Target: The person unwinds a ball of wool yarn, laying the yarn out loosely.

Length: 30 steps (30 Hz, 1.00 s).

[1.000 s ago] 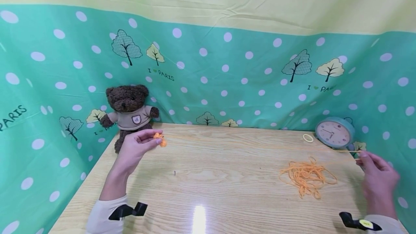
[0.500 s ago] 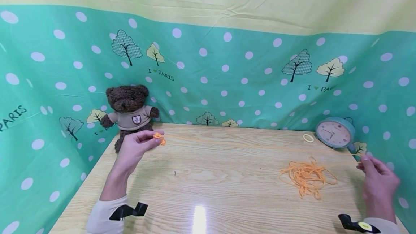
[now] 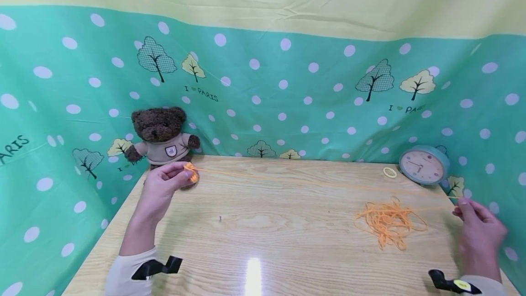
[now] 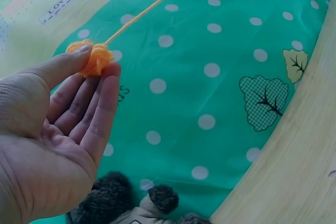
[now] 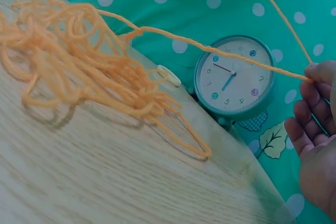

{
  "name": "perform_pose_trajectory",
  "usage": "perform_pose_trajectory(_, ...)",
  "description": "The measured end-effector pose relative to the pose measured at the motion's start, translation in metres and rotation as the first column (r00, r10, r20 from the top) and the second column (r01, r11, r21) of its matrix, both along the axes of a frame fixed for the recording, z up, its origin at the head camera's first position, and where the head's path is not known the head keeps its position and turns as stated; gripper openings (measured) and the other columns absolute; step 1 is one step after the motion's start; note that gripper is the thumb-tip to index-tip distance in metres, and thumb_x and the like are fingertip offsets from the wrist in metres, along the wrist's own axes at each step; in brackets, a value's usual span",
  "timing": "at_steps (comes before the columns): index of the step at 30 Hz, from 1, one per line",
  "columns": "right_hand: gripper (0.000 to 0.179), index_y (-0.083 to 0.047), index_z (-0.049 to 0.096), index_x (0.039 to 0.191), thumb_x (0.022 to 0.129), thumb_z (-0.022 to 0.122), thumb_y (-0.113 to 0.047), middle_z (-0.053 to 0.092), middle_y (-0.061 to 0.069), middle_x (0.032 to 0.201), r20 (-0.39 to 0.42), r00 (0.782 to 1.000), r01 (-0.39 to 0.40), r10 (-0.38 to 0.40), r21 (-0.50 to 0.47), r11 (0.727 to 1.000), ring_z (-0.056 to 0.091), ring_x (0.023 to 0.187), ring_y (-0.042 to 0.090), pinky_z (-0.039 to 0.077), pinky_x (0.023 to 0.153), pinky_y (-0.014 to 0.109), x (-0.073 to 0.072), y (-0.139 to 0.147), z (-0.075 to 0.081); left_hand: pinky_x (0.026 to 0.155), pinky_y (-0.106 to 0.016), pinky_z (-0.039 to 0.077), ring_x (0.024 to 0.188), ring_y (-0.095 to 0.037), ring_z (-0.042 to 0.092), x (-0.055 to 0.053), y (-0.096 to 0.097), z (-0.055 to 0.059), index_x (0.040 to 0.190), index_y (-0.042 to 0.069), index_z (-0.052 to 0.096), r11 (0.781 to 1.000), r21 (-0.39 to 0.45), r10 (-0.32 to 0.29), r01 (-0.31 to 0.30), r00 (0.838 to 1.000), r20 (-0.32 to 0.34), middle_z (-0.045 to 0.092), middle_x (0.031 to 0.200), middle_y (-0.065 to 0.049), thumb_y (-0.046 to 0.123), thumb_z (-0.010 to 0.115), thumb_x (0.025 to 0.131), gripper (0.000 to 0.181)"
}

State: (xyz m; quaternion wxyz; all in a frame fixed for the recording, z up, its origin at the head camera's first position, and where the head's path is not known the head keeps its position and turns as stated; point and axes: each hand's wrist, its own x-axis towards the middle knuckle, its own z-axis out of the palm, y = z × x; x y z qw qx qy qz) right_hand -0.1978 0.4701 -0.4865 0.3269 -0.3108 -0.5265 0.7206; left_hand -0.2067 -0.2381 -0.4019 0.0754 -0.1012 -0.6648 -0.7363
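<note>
My left hand pinches a small orange bundle of yarn between thumb and fingertips, raised in front of the teddy bear. From that bundle a single strand runs across the table's width to my right hand. Thumb and forefinger of the right hand pinch the yarn at the table's right side, as the right wrist view shows. A second length leads from those fingertips down to a loose orange yarn pile lying on the table just left of the right hand.
A brown teddy bear in a grey shirt sits at the back left. At the back right stand a teal alarm clock and a pale ring. A patterned green curtain hangs along the wooden table's far edge.
My left hand has moved a little to the left and up with the orange bundle. The right hand has shifted slightly right and down, still pinching the yarn; the strand between them looks tauter.
</note>
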Motion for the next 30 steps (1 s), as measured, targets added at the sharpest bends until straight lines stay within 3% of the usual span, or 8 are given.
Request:
perform_pose_trajectory(6, 0.028, -0.014, 0.079, 0.117, 0.090, 0.080, -0.021, 0.073, -0.014, 0.089, 0.011, 1.000, -0.001, 0.001, 0.031, 1.000, 0.063, 0.076, 0.004, 0.050, 0.063, 0.008, 0.000, 0.002, -0.006, 0.077, -0.018, 0.061, 0.085, -0.003, 0.072, 0.002, -0.002, 0.003, 0.100, 0.021, 0.076, 0.996, 0.007, 0.089, -0.090, 0.995, 0.037, 0.076, 0.093, 0.009, 0.002, 0.066, 0.099, 0.022)
perform_pose_trajectory(12, 0.026, -0.013, 0.079, 0.114, 0.089, 0.082, -0.019, 0.074, -0.014, 0.087, 0.009, 1.000, -0.006, 0.006, 0.006, 1.000, 0.063, 0.075, 0.004, 0.051, 0.061, 0.010, 0.001, 0.005, -0.009, 0.080, -0.018, 0.061, 0.085, -0.003, 0.073, 0.003, -0.005, 0.005, 0.101, 0.020, 0.076, 0.990, 0.036, 0.131, -0.133, 0.990, 0.059, 0.077, 0.094, 0.009, 0.005, 0.069, 0.099, 0.016)
perform_pose_trajectory(15, 0.025, -0.017, 0.080, 0.113, 0.089, 0.082, -0.021, 0.073, -0.017, 0.085, 0.072, 0.996, -0.051, 0.050, 0.008, 0.999, 0.063, 0.076, 0.002, 0.051, 0.061, 0.010, 0.002, 0.007, -0.009, 0.081, -0.018, 0.061, 0.088, -0.003, 0.074, 0.003, -0.005, 0.006, 0.103, 0.020, 0.076, 0.990, 0.044, 0.132, -0.134, 0.989, 0.060, 0.078, 0.097, 0.009, 0.008, 0.069, 0.099, 0.014)
perform_pose_trajectory(17, 0.023, -0.022, 0.080, 0.112, 0.090, 0.082, -0.026, 0.072, -0.020, 0.083, 0.160, 0.980, -0.129, 0.122, 0.039, 0.991, 0.063, 0.075, 0.000, 0.050, 0.061, 0.010, 0.004, 0.009, -0.009, 0.081, -0.018, 0.061, 0.088, -0.003, 0.074, 0.002, -0.004, 0.006, 0.103, 0.019, 0.076, 0.990, 0.052, 0.127, -0.130, 0.991, 0.050, 0.078, 0.097, 0.009, 0.007, 0.068, 0.099, 0.015)
perform_pose_trajectory(19, 0.021, -0.026, 0.080, 0.111, 0.091, 0.081, -0.032, 0.071, -0.023, 0.080, 0.258, 0.940, -0.253, 0.222, 0.096, 0.963, 0.062, 0.075, -0.003, 0.049, 0.062, 0.011, 0.006, 0.010, -0.009, 0.081, -0.018, 0.061, 0.088, -0.003, 0.074, 0.001, -0.003, 0.006, 0.102, 0.019, 0.076, 0.992, 0.057, 0.113, -0.115, 0.993, 0.036, 0.078, 0.097, 0.009, 0.006, 0.067, 0.100, 0.016)
perform_pose_trajectory(23, 0.019, -0.030, 0.080, 0.110, 0.095, 0.074, -0.040, 0.070, -0.029, 0.081, 0.411, 0.833, -0.494, 0.370, 0.252, 0.832, 0.062, 0.077, -0.008, 0.049, 0.064, 0.010, 0.008, 0.009, -0.013, 0.080, -0.017, 0.060, 0.088, -0.002, 0.073, -0.001, 0.001, 0.004, 0.101, 0.020, 0.076, 0.995, 0.034, 0.089, -0.089, 0.996, 0.021, 0.078, 0.095, 0.010, 0.004, 0.066, 0.100, 0.019)
perform_pose_trajectory(26, 0.017, -0.030, 0.080, 0.110, 0.099, 0.070, -0.038, 0.069, -0.032, 0.084, 0.447, 0.794, -0.572, 0.411, 0.321, 0.755, 0.063, 0.079, -0.012, 0.051, 0.066, 0.008, 0.006, 0.006, -0.016, 0.081, -0.016, 0.059, 0.089, -0.001, 0.073, -0.001, 0.005, 0.003, 0.100, 0.021, 0.076, 0.997, -0.005, 0.077, -0.077, 0.997, 0.029, 0.078, 0.095, 0.011, 0.006, 0.066, 0.101, 0.018)
perform_pose_trajectory(30, 0.018, -0.029, 0.078, 0.114, 0.103, 0.065, -0.034, 0.066, -0.038, 0.087, 0.468, 0.772, -0.608, 0.429, 0.351, 0.712, 0.062, 0.081, -0.016, 0.052, 0.067, 0.007, 0.004, 0.002, -0.019, 0.080, -0.017, 0.059, 0.090, -0.002, 0.073, -0.002, 0.009, 0.001, 0.103, 0.020, 0.076, 0.998, -0.040, 0.054, -0.053, 0.998, 0.036, 0.079, 0.097, 0.011, 0.008, 0.067, 0.100, 0.016)
